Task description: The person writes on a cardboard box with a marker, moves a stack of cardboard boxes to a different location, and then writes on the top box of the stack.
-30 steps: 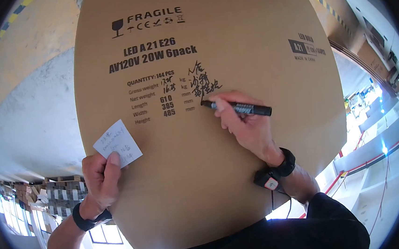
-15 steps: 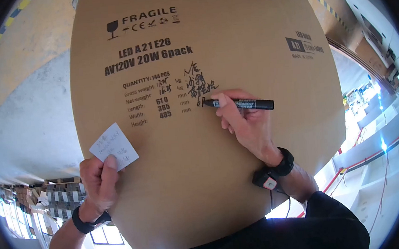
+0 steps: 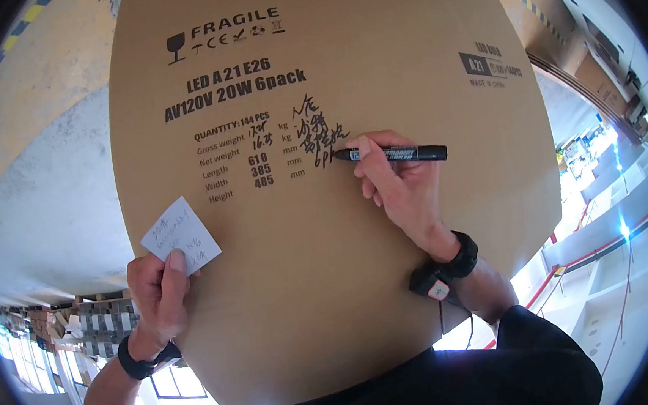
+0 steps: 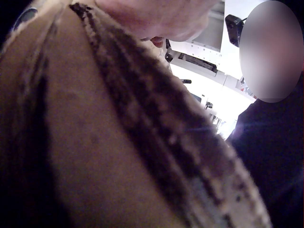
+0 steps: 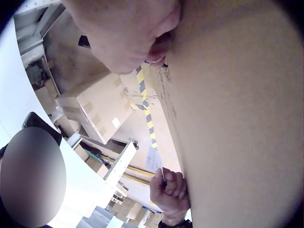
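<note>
On the printed face of the big brown cardboard carton (image 3: 307, 280): black cylindrical permanent marker (image 3: 433, 153), tip at the lowest handwritten line. Right hand (image 3: 406, 196) pinches its barrel, thumb and fingers closed round it near the tip end. Marker should be light, stiff, smooth, maybe a bit slippery; barrel just behind the tip is the right grab, keeps skin off the ink. Left hand (image 3: 157, 292), at the carton's left edge, pinches a small white paper note (image 3: 180, 233), thumb on top, fingers curled; note looks thin and floppy, hold by a corner so the writing stays readable. Carton is marked FRAGILE, probably heavy, walls firm but could dent; if moved, two hands under the bottom. Obstacles: black wrist camera (image 3: 428, 282) over the carton's lower right, cable (image 3: 441, 319) hanging at its lower edge, might snag. Beyond the carton's top right, yellow-black striped tape (image 3: 525, 0); stacked boxes (image 3: 108, 318) off its lower left
</note>
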Action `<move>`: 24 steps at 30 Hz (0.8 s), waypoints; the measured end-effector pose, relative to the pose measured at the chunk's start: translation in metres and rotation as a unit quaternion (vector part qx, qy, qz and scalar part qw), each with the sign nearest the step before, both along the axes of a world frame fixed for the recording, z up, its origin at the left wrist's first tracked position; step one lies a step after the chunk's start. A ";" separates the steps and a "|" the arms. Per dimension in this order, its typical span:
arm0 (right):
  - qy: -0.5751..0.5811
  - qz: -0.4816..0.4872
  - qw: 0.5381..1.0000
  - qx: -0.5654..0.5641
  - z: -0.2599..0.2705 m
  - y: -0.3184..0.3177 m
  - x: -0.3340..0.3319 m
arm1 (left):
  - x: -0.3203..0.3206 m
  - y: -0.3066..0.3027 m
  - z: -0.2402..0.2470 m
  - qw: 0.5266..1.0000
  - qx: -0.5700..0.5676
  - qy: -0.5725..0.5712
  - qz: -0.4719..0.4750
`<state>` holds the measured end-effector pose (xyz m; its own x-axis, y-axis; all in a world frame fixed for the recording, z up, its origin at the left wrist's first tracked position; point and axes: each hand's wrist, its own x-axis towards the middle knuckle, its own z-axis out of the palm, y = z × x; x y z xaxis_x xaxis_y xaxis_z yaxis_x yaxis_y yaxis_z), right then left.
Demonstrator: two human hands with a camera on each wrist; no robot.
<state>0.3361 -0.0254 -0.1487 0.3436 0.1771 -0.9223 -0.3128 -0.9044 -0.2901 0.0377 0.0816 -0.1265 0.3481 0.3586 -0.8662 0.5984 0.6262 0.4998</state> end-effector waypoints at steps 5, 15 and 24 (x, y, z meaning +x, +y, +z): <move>-0.136 -0.010 0.987 0.085 0.030 0.009 0.030 | -0.013 0.011 0.026 0.992 -0.105 0.039 0.050; 0.010 0.609 0.759 0.232 0.295 -0.049 0.090 | -0.074 -0.038 0.208 0.942 0.088 0.157 0.284; -0.181 0.538 0.775 0.278 0.331 -0.076 0.131 | -0.060 -0.012 0.236 0.891 0.191 0.143 0.385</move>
